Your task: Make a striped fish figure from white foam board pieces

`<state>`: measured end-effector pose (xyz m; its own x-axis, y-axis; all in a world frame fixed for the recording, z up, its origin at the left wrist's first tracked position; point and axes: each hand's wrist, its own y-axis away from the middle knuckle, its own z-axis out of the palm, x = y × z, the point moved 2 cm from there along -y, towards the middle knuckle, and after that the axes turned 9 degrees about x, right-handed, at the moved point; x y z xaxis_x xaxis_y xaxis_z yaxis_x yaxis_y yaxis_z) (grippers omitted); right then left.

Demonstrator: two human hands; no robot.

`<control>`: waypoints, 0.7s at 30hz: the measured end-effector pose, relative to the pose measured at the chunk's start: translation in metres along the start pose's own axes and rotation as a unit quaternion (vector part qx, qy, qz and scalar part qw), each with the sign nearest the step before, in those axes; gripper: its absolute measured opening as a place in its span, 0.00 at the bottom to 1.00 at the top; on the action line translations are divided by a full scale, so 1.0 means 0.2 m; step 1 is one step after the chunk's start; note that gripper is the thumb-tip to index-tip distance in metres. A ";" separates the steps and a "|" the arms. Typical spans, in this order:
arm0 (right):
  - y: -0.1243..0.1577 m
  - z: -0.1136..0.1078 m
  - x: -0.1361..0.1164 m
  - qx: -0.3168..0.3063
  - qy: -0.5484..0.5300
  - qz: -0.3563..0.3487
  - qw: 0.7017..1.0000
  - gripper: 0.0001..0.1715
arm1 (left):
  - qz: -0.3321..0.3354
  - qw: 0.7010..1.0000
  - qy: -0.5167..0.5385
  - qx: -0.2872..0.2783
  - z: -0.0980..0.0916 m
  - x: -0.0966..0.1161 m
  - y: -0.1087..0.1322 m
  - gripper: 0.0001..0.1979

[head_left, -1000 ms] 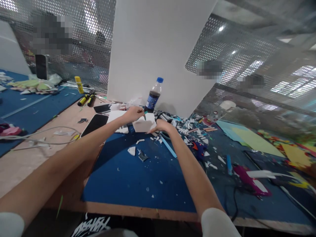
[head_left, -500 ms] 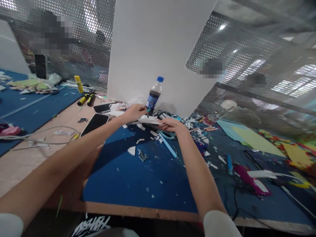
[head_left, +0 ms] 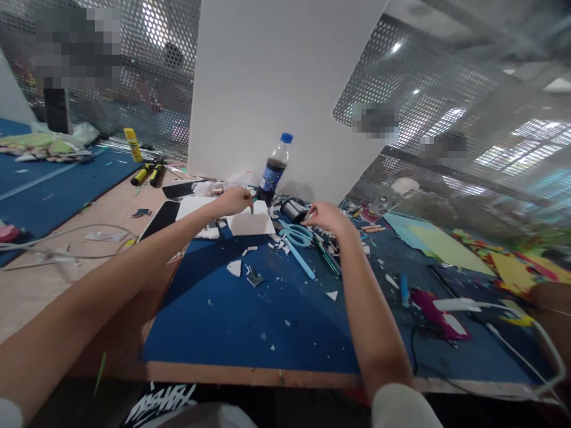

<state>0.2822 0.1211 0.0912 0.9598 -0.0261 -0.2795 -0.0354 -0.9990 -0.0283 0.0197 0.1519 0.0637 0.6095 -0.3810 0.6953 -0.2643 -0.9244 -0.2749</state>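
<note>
My left hand (head_left: 235,201) is closed in a pinch at the upper edge of a white card (head_left: 252,223), beside the cola bottle (head_left: 272,175) with its blue cap. My right hand (head_left: 329,217) reaches among the scraps at the back of the blue mat (head_left: 254,321). Its fingers are bent together, and whatever lies between them is too small to make out. Left of those fingertips lies a dark, shiny cylinder (head_left: 294,210). Light-blue scissors (head_left: 298,235) rest just in front, next to a light-blue stick (head_left: 303,263).
White offcuts (head_left: 234,268) litter the mat. A phone (head_left: 159,221) and yellow-black pliers (head_left: 147,172) lie left, near a yellow glue stick (head_left: 132,144). Coloured paper (head_left: 423,241) and a magenta item (head_left: 439,314) with a white cable are at right. A white board (head_left: 285,77) stands behind.
My right hand has left the white card and moved right, uncovering the scissors and the dark cylinder. My left hand stays by the card, whose face now shows more. The view has shifted slightly.
</note>
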 end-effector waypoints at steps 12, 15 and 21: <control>0.03 0.18 0.00 -0.078 0.136 -0.126 0.980 0.13 | -0.047 0.989 0.128 0.059 0.12 -0.15 0.34 0.10; 0.02 0.16 -0.03 -0.106 0.157 -0.116 0.975 0.10 | -0.055 0.978 0.187 0.072 0.13 -0.17 0.33 0.10; 0.06 0.08 -0.03 -0.080 0.129 -0.054 0.987 0.13 | -0.092 0.941 0.324 0.029 0.10 -0.14 0.30 0.09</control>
<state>0.2712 0.1090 0.0777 0.9952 0.0937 -0.0283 0.0964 -0.9888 0.1138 0.0024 0.1075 0.0139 0.0522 -0.1424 0.9884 -0.1461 -0.9802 -0.1335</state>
